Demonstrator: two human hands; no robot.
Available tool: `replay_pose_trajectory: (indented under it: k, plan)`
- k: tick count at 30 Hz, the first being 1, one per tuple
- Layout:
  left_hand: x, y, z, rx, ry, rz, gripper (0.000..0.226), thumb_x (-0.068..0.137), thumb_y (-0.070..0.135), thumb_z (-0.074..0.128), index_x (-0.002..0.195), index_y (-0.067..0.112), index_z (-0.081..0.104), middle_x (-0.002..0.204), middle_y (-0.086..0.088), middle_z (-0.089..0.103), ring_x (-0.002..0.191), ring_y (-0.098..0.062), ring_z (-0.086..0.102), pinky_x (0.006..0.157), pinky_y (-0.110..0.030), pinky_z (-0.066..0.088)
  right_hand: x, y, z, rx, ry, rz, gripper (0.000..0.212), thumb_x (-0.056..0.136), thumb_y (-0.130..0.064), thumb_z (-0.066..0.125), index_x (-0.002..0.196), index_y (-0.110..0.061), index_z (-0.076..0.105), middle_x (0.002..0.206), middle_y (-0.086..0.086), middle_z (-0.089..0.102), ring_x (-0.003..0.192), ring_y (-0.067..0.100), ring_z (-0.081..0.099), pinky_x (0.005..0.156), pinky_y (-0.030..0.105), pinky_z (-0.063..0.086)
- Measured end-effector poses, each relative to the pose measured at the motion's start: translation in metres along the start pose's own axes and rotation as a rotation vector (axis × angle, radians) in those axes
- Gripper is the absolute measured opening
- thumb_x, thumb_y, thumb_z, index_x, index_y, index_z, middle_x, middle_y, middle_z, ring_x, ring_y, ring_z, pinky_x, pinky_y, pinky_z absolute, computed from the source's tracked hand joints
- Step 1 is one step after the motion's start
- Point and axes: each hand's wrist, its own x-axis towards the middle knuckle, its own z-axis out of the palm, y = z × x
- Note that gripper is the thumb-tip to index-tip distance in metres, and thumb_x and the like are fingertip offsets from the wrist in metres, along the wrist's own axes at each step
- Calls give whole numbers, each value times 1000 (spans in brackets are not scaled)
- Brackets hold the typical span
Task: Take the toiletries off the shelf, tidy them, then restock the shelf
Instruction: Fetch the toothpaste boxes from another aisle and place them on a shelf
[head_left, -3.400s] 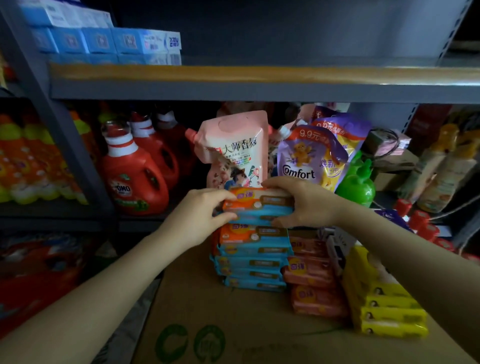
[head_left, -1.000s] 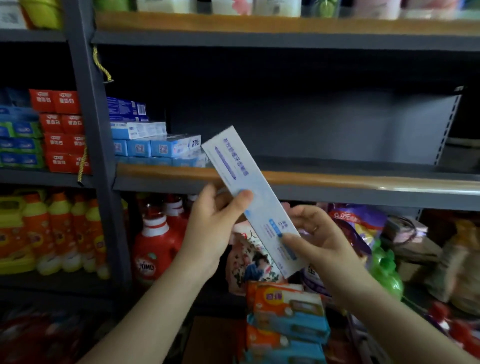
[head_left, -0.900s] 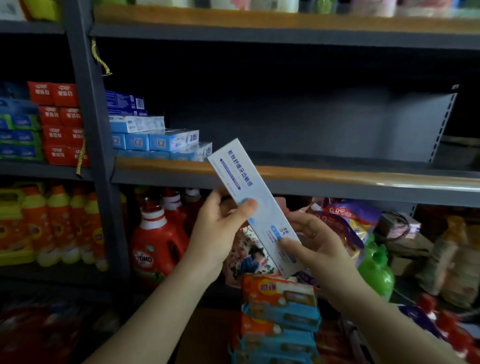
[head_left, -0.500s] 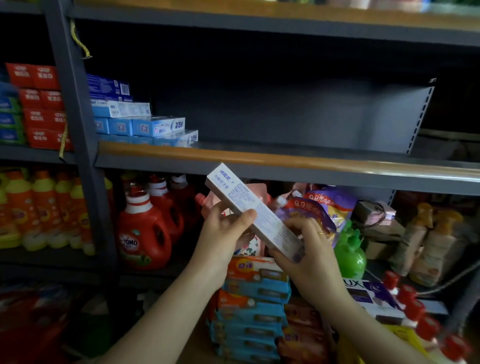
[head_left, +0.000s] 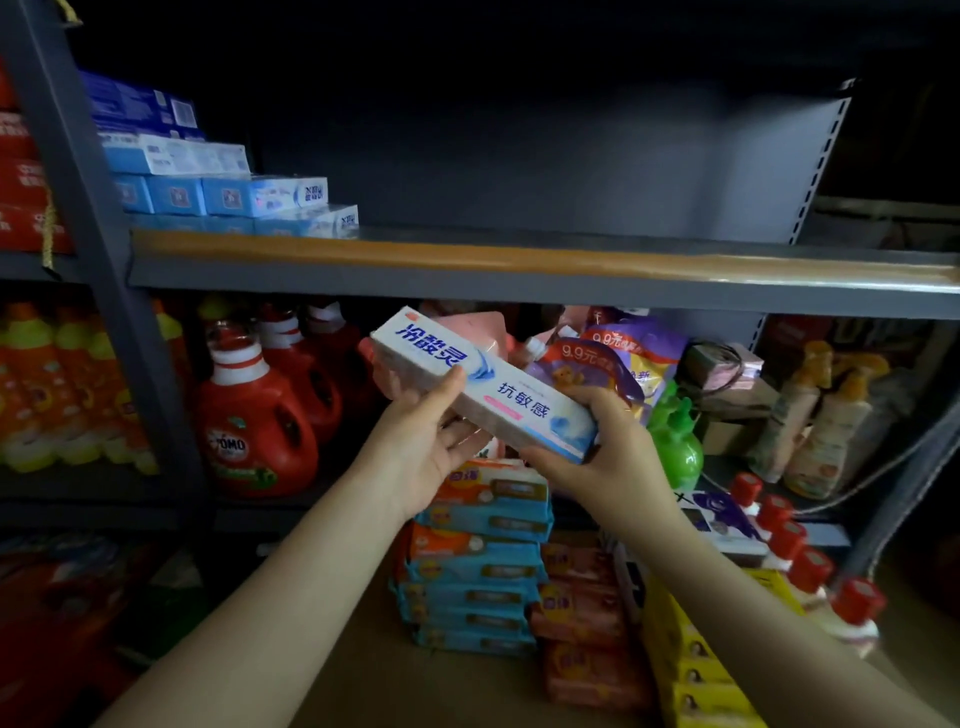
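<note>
While both hands grip it, toothpaste box (head_left: 483, 384) sits tilted at frame centre below shelf (head_left: 519, 270): left hand (head_left: 426, 441) fingers clasp upper end, right hand (head_left: 608, 452) fingers lower end.

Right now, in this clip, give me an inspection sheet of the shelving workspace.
Surface: grey shelf, bare right of the boxes.
Job's things: toothpaste box held tilted below the shelf; blue boxes stacked at the shelf's left.
Clutter: soap packs stacked on a carton; red detergent jugs; refill pouches; green bottle.
Hands: left hand and right hand each grip the box.
Cables: cord at lower right.
Surroundings: neighbouring bay with red boxes.
</note>
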Motion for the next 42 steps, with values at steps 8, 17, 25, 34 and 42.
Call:
replay_pose_trajectory:
  k: [8,17,25,34,42]
  plan:
    - [9,-7,-5,-248,-6,-104,37,85,23,55,119,8,55,92,-12,72,82,-21,70,61,-31,58,-9,-7,-1,513,-29,-34,59,69,-10,77,110,-38,46,120,-5,54,106,1,59,81,18,52]
    - [-3,2,5,83,-62,-251,40,97,31,43,128,7,48,87,-7,60,74,-16,60,62,-27,54,-9,-25,1,-46,-15,-544,52,69,-11,76,116,0,56,115,8,54,109,12,46,93,12,36]
    - [-14,9,-9,346,-91,116,37,76,2,63,107,20,57,97,0,69,85,-16,68,69,-30,57,-20,16,0,-357,-294,-527,54,74,-7,67,117,-28,43,145,-3,32,113,23,53,61,32,52]
    - [-43,14,-4,707,-360,505,70,59,12,82,118,26,47,110,15,66,102,-7,63,79,-19,51,-5,6,-7,72,-380,-307,41,73,-27,77,97,-23,44,123,-10,52,113,4,50,85,23,45]
    - [-48,9,-4,566,-185,412,52,63,12,78,110,16,55,98,5,69,92,-9,65,72,-22,52,-13,-10,-2,483,-478,-102,40,79,-30,66,106,-9,46,101,18,61,82,29,60,72,42,49]
